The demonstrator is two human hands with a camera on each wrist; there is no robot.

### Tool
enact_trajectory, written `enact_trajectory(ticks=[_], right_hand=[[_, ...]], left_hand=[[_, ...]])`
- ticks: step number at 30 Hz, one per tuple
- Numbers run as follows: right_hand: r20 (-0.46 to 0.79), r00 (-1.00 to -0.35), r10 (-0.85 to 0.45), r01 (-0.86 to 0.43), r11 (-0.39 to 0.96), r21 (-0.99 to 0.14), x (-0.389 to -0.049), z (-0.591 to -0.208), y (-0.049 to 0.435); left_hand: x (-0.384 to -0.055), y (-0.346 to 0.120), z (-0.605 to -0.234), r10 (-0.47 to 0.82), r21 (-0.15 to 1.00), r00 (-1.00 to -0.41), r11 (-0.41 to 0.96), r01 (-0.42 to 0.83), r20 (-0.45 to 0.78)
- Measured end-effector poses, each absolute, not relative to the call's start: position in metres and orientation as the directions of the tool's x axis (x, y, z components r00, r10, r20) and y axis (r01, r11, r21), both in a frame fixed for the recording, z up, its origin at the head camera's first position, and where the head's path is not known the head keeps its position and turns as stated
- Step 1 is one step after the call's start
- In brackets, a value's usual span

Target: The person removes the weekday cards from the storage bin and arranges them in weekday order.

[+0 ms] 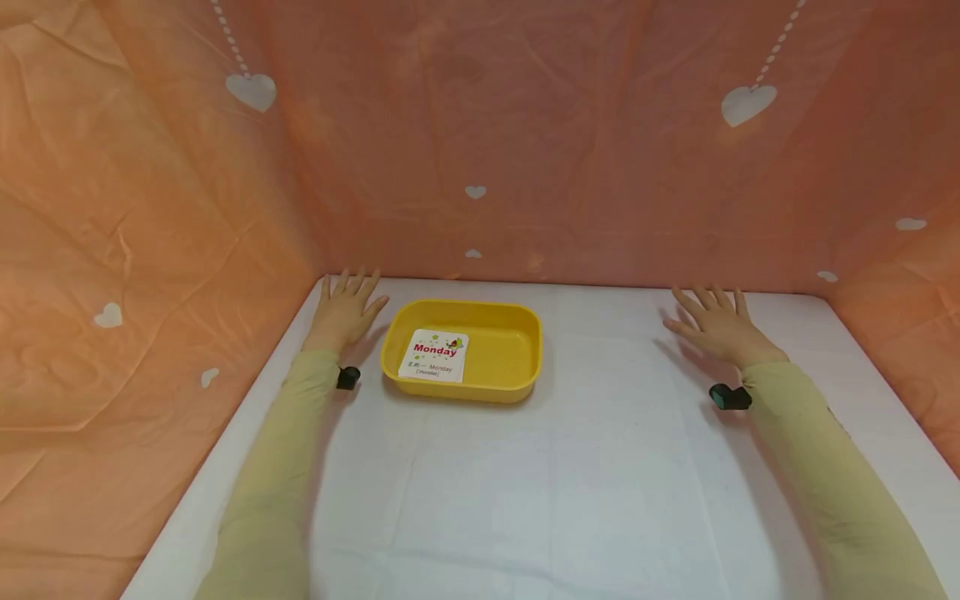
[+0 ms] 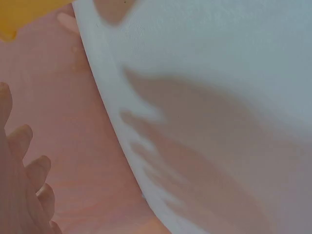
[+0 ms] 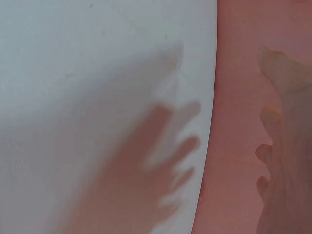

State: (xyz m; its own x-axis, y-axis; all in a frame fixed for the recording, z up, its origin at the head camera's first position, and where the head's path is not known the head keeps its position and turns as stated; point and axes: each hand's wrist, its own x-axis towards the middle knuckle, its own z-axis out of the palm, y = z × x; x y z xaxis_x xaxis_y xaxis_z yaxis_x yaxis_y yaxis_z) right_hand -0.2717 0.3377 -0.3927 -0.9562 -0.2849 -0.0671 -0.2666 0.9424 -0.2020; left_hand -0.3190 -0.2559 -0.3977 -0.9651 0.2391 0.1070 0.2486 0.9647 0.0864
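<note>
A yellow plastic tray (image 1: 498,392) stands on the white table, left of centre. Inside it, toward the left, lies a white card (image 1: 433,358) printed "Monday" in red, with Chinese text and a small picture. My left hand (image 1: 340,317) is spread just left of the tray, fingers straight and holding nothing. Far to the right of the tray, my right hand (image 1: 723,333) is likewise spread with bare fingers. In both wrist views the fingers (image 2: 36,173) show at the frame's edge, and hand shadows fall on the white tabletop.
The white-covered table (image 1: 562,483) ends at a back edge close to my fingertips. Orange-pink cloth (image 1: 525,150) with white hearts rises behind it and on both sides. A small black wrist device (image 1: 731,397) sits at each wrist.
</note>
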Motion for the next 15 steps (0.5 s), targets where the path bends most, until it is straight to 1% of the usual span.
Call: enact_trajectory(ticks=[6, 12, 15], right_hand=[[-0.089, -0.955, -0.284, -0.261, 0.943, -0.206, -0.2692, -0.3913, 0.3355], [-0.047, -0.949, -0.311, -0.295, 0.932, -0.21, -0.2682, -0.3887, 0.3338], [-0.046, -0.94, -0.339, -0.32, 0.919, -0.231, -0.2684, -0.3889, 0.3345]], left_hand=[[-0.3185, -0.2567, -0.3983, 0.242, 0.108, -0.965, 0.962, 0.252, 0.097], [-0.3176, -0.2566, -0.3963, 0.246, 0.137, -0.967, 0.958, 0.254, 0.072], [-0.3157, -0.2566, -0.3943, 0.254, 0.178, -0.966, 0.95, 0.258, 0.046]])
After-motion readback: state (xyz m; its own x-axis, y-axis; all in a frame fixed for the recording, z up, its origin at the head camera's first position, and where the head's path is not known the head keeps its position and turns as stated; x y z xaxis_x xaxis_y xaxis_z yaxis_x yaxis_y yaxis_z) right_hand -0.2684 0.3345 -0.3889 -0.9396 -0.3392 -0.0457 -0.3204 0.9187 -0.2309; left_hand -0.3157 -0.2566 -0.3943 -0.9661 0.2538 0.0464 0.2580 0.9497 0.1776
